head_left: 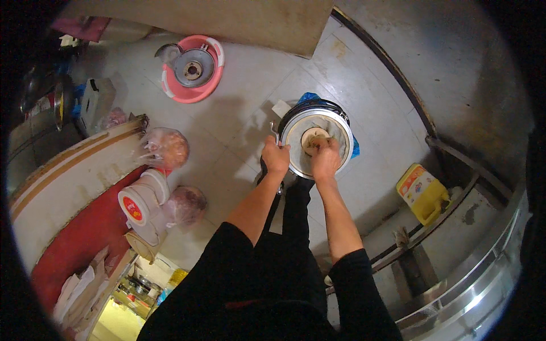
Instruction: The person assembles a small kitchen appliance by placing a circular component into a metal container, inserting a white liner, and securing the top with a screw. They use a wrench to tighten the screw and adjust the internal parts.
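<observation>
A round metal machine (344, 136) with a bright rim and a greyish, smeared dish-like top stands in front of me on the floor. My left hand (276, 157) is closed at its left edge, around a bent metal handle (273, 128). My right hand (326, 158) reaches over the top, its fingers bunched at the tan central hub (312, 136). What those fingertips hold, if anything, is hidden. Blue plastic (356, 149) shows from behind the machine.
Farther off on the left, a pink basin (216, 85) holds a grey metal disc (202, 63). White tubs (142, 196) and plastic-wrapped bundles (165, 149) sit at left. A yellow jug (430, 200) stands at right by a metal frame (483, 179). Tiled floor (227, 136) lies between.
</observation>
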Demonstrator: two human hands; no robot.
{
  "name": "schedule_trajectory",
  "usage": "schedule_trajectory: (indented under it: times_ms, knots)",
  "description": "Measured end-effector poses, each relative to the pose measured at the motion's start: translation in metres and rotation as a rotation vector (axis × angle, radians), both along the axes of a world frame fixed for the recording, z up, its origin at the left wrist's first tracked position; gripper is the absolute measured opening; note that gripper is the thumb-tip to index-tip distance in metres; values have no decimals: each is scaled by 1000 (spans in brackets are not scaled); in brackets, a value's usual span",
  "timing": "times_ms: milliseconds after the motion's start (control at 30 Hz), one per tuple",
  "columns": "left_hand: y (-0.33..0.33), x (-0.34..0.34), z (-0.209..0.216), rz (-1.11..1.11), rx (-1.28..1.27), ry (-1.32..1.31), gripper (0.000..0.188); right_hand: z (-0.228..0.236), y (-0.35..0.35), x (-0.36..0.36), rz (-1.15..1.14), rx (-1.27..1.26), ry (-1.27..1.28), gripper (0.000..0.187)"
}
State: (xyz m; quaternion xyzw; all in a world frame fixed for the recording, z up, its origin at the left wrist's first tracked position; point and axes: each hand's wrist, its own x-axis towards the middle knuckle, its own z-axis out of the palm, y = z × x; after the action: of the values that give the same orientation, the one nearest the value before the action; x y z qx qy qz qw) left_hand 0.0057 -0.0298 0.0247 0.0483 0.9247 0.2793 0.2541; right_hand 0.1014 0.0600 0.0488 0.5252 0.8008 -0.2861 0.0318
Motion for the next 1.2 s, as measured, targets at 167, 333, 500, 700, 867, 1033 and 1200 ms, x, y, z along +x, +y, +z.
schedule_trajectory:
  times_ms: [167, 333, 500, 700, 867, 1033, 1200]
  knots:
    - [1, -2, 2, 8, 0, -53, 32, 1, 1, -2, -210, -136, -31, 23]
    - [1, -2, 5, -10, 9, -38, 31, -1, 1, 0, -70, 24, 132, 22]
    - [1, -3, 2, -21, -15, -51, 33, -3, 3, -1, -232, -202, -62, 30]
    - [0, -4, 0, -30, -11, -49, 34, -2, 1, -2, -53, 98, 87, 30]
    - [1, -3, -2, -5, -20, -63, 33, -6, 4, -1, -187, -185, -40, 34]
    - [-1, -4, -3, -60, -33, 19, 32, 0, 1, -5, -76, 90, 93, 27]
    - [0, -3, -4, -8, -23, -88, 33, 1, 3, -5, -287, -179, -22, 19]
